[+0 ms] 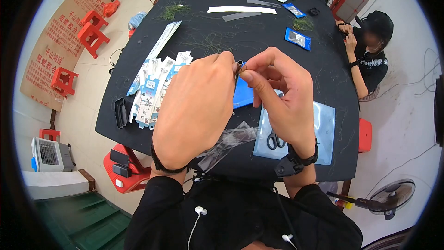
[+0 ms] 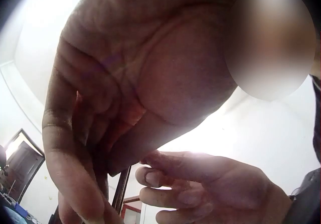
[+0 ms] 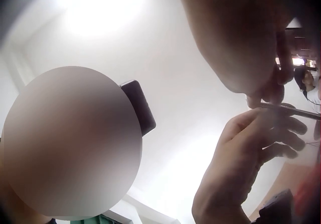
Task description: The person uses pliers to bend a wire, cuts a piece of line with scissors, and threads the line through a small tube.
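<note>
Both hands meet over the table in the head view, close to a thin dark rod with a small round end point(image 1: 240, 63). My left hand point(image 1: 196, 102), back upward, grips the rod, its fingertips mostly hidden. The right hand point(image 1: 286, 95) pinches at the rod's top with thumb and forefinger, where a small yellowish bit point(image 1: 243, 68) shows; its exact kind I cannot tell. In the left wrist view the rod point(image 2: 120, 189) hangs below the left palm, and in the right wrist view it point(image 3: 301, 112) juts out past the fingers. A blue packet point(image 1: 243, 95) lies beneath the hands.
Scissors point(image 1: 274, 140) lie on a pale blue plastic sheet point(image 1: 323, 129). Printed card packets point(image 1: 148, 97) pile up at left, with clear plastic sleeves point(image 1: 231, 141) in front. Green thread tangles point(image 1: 208, 41) and a blue packet point(image 1: 298, 39) lie farther back. Another person point(image 1: 372, 51) sits at right.
</note>
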`<state>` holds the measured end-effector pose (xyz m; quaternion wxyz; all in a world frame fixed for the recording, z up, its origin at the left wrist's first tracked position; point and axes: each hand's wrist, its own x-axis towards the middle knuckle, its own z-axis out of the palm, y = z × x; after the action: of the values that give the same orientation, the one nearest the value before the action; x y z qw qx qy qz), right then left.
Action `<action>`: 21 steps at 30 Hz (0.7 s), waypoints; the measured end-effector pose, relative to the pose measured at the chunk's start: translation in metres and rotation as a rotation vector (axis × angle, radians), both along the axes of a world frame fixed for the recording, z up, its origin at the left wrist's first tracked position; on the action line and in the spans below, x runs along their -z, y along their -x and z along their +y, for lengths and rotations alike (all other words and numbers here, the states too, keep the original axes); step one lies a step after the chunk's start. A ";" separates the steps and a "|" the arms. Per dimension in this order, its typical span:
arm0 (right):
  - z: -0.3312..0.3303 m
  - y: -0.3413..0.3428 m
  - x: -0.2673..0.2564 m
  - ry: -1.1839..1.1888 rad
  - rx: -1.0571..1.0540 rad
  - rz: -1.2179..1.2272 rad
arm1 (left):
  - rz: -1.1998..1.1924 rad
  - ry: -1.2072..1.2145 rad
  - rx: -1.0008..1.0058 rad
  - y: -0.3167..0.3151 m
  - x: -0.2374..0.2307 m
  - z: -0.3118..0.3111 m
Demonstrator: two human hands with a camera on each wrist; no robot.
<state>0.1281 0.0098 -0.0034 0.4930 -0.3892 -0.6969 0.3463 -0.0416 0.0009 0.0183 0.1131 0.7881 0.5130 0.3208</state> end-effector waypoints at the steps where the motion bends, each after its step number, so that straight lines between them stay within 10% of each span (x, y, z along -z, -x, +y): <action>1: 0.000 0.000 0.000 -0.021 0.012 -0.003 | 0.005 0.004 0.003 0.000 0.000 0.000; 21: -0.005 0.008 0.002 0.045 0.057 0.176 | 0.013 0.012 0.044 0.000 -0.002 -0.005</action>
<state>0.1202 0.0046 -0.0052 0.5531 -0.3877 -0.6315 0.3808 -0.0414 -0.0036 0.0206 0.1214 0.8004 0.4983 0.3102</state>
